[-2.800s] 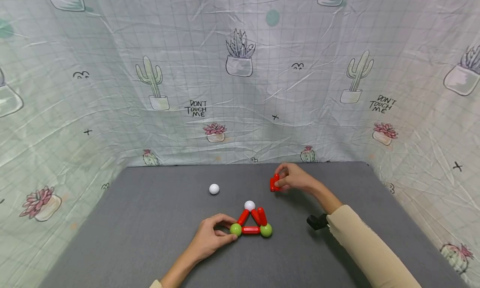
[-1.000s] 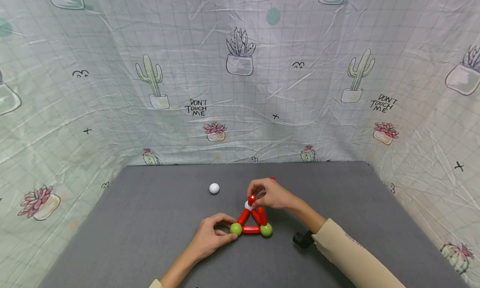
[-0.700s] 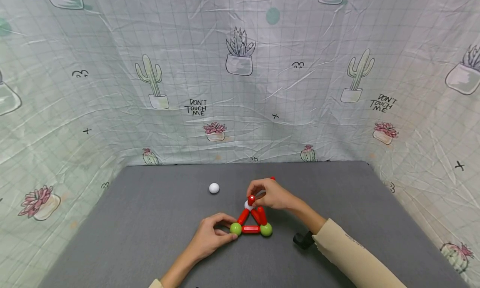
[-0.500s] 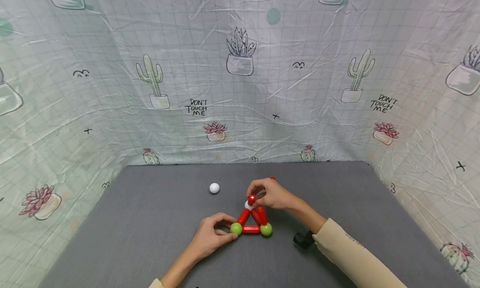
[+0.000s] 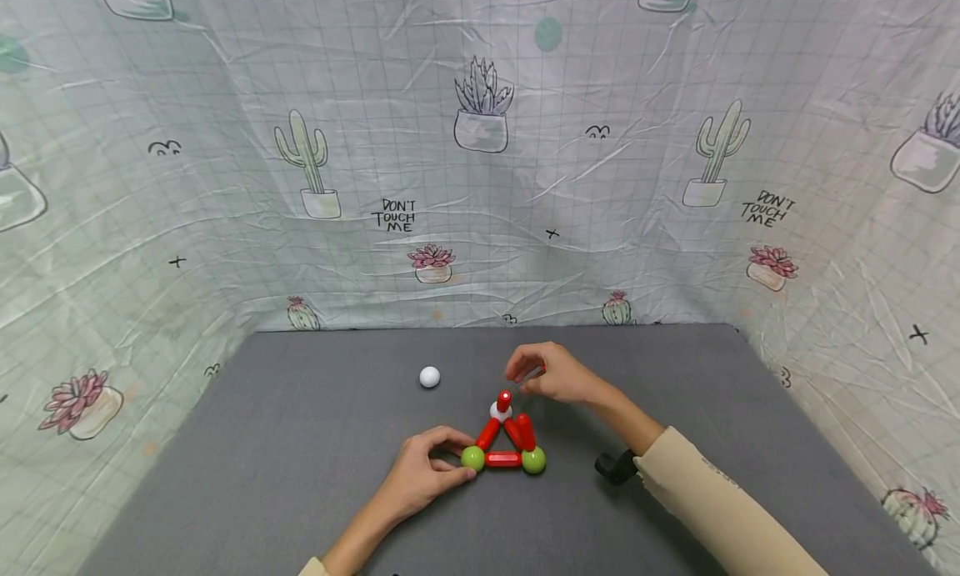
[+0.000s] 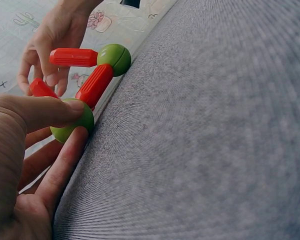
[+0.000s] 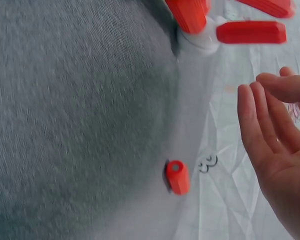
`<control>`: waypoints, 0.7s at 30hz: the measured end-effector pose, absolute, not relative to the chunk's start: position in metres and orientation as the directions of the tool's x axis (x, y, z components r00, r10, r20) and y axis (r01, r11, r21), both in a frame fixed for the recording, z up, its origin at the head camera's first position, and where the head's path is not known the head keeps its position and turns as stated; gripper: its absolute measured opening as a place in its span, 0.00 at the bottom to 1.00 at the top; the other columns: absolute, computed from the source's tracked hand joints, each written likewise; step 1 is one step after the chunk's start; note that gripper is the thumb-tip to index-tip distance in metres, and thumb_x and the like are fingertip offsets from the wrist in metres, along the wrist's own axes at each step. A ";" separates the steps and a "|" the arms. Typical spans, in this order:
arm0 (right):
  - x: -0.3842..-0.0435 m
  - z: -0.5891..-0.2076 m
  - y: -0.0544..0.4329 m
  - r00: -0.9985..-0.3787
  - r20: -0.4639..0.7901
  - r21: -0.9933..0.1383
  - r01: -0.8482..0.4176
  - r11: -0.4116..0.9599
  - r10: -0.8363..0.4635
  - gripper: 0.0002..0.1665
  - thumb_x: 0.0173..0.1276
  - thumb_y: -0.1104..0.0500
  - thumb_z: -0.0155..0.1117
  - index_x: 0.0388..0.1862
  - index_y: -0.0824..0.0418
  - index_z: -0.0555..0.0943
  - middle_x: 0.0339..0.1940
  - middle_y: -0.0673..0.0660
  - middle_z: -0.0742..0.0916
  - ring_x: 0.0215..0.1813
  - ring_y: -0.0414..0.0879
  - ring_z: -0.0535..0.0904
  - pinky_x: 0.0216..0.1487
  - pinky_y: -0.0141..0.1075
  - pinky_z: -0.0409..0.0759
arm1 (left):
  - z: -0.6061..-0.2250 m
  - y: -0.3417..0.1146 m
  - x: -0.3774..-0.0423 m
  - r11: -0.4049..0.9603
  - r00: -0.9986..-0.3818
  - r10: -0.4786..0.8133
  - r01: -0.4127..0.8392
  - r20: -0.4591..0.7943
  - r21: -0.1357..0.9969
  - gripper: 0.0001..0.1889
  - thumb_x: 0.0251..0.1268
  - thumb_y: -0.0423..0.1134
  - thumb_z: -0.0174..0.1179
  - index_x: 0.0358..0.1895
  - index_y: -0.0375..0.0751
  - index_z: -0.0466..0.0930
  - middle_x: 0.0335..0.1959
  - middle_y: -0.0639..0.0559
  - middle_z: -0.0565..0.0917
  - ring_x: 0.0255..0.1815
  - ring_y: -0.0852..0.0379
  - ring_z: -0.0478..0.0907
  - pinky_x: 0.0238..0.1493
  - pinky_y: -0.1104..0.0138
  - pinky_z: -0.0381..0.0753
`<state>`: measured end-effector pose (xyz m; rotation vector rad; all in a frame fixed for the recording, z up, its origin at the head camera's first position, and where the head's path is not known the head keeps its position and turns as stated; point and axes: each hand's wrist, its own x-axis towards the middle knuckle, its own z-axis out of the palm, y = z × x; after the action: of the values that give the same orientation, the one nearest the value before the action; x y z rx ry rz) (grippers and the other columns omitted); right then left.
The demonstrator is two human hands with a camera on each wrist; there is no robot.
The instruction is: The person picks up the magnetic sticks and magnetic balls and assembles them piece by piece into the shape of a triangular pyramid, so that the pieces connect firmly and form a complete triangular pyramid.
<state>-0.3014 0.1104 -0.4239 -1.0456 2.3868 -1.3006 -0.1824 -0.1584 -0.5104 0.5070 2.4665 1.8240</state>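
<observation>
On the table a triangle of red rods joins a white ball (image 5: 498, 413) at the far corner and two green balls. My left hand (image 5: 423, 468) pinches the left green ball (image 6: 72, 122) between thumb and fingers. One red rod (image 5: 504, 400) stands up from the white ball; another red rod (image 5: 526, 433) rises from the right green ball (image 5: 533, 460). Just behind and right of the white ball, my right hand (image 5: 555, 374) hovers with relaxed fingers and holds nothing. In the right wrist view its fingers are apart from the standing rod (image 7: 251, 32).
A loose white ball (image 5: 430, 377) lies behind and left of the triangle. One loose red rod (image 7: 178, 177) lies on the table, mostly hidden by the right hand in the head view. A printed cloth (image 5: 480, 201) walls off the table's back and sides.
My right hand took a red rod from the back right, stood it on the white ball, then let go and drew back up and right. The left hand stayed put.
</observation>
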 end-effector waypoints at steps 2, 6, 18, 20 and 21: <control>-0.303 -0.422 0.115 -0.746 0.133 -0.805 -0.465 0.368 -0.652 0.15 0.64 0.76 0.65 0.48 0.66 0.84 0.49 0.70 0.88 0.53 0.65 0.85 0.51 0.38 0.86 | -0.511 -0.158 -0.183 0.258 -0.946 0.278 0.240 0.166 0.936 0.19 0.52 0.33 0.79 0.49 0.46 0.87 0.44 0.48 0.89 0.42 0.63 0.87 0.39 0.69 0.89; -0.307 -0.423 0.124 -0.798 0.136 -0.810 -0.431 0.397 -0.587 0.15 0.64 0.75 0.66 0.48 0.64 0.85 0.49 0.70 0.88 0.52 0.62 0.85 0.48 0.39 0.85 | -0.511 -0.159 -0.183 0.258 -0.946 0.281 0.240 0.165 0.936 0.19 0.52 0.33 0.79 0.49 0.46 0.87 0.44 0.48 0.89 0.42 0.62 0.87 0.39 0.69 0.89; -0.325 -0.436 0.151 -0.911 0.069 -0.777 -0.305 0.551 -0.407 0.18 0.66 0.67 0.67 0.55 0.68 0.84 0.54 0.69 0.88 0.48 0.55 0.86 0.45 0.42 0.86 | -0.511 -0.159 -0.182 0.245 -0.945 0.287 0.230 0.156 0.942 0.19 0.53 0.33 0.78 0.50 0.45 0.87 0.45 0.46 0.88 0.42 0.61 0.87 0.40 0.69 0.89; -0.327 -0.438 0.154 -0.923 0.036 -0.777 -0.266 0.570 -0.382 0.20 0.68 0.65 0.68 0.58 0.69 0.83 0.57 0.70 0.87 0.49 0.55 0.87 0.46 0.45 0.88 | -0.511 -0.159 -0.181 0.246 -0.946 0.286 0.228 0.155 0.942 0.19 0.53 0.33 0.78 0.50 0.45 0.87 0.45 0.47 0.88 0.41 0.61 0.87 0.40 0.69 0.89; -0.328 -0.440 0.156 -0.928 0.021 -0.778 -0.248 0.577 -0.372 0.21 0.69 0.64 0.68 0.59 0.70 0.83 0.58 0.70 0.86 0.49 0.56 0.87 0.47 0.46 0.88 | -0.511 -0.159 -0.181 0.247 -0.946 0.285 0.229 0.155 0.942 0.19 0.53 0.33 0.78 0.50 0.45 0.87 0.45 0.47 0.88 0.42 0.61 0.87 0.40 0.69 0.89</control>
<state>-0.3285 0.1556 -0.4400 -0.5264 2.6584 -1.2781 -0.1814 -0.1586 -0.5105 0.5039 2.4427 1.8304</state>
